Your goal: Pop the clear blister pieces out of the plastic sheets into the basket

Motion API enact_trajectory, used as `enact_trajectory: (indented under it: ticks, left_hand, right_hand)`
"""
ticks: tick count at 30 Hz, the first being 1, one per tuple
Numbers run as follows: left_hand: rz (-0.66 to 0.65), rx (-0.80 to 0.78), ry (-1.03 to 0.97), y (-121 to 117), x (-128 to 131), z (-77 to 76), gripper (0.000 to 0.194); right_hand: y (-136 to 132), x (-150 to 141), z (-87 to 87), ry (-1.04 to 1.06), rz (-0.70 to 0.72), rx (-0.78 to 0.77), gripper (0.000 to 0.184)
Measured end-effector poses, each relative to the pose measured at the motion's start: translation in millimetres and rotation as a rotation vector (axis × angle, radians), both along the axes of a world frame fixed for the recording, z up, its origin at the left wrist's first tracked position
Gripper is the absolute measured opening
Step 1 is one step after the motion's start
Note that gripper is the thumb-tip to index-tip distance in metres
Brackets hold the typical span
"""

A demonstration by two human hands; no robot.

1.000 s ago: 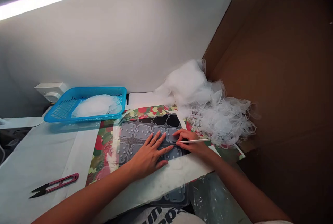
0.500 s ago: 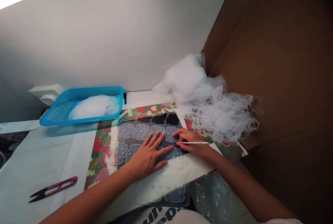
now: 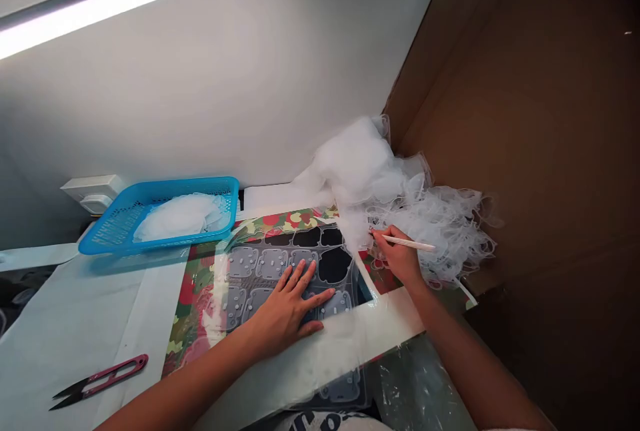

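Observation:
My left hand (image 3: 290, 307) lies flat with fingers spread on a translucent sheet (image 3: 280, 281) marked with rows of rounded, scalloped-edged pieces. Several openings in the sheet's far row show black, and so does one opening (image 3: 335, 264) right of my fingertips. My right hand (image 3: 403, 254) is closed round a slim white stick-like tool (image 3: 413, 243); its tip end is hidden by the fingers. Those fingers are at the near left edge of a heap of sheer white pieces (image 3: 440, 224). Whether they also pinch a piece is too small to tell.
A blue plastic basket (image 3: 160, 244) at the back left holds a stack of white sheer pieces (image 3: 175, 217). Thread snips (image 3: 100, 381) lie at the front left. Camouflage-patterned sheeting (image 3: 185, 311) borders the work. Brown cardboard (image 3: 530, 151) walls the right side.
My right hand has moved right and away from me, from the sheet to the white heap, with the tool. A translucent piece has left the sheet, leaving a black opening. My left hand stays.

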State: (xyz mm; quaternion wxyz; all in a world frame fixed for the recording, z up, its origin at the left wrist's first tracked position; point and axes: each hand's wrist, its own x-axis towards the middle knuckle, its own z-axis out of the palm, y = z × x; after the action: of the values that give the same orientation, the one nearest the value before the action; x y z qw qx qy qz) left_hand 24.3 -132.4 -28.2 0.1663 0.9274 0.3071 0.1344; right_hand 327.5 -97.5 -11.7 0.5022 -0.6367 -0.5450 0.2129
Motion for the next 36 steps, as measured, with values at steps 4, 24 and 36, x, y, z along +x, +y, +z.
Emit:
enact_trajectory:
  ticks: [4, 24, 36]
  left_hand:
    - [0.228, -0.480, -0.359, 20.0, 23.0, 16.0, 0.058]
    - [0.378, -0.711, -0.650, 43.1, 64.4, -2.4, 0.018]
    - [0.377, -0.674, -0.845, 41.8, 61.8, -1.6, 0.021]
  right_hand:
    - [-21.6, -21.0, 15.1, 0.097, 0.182, -0.016, 0.023]
    - [4.7, -54.3, 16.7, 0.137, 0.580, -0.407, 0.028]
    - [21.8, -47.3, 17.9, 0.020, 0.464, -0.276, 0.028]
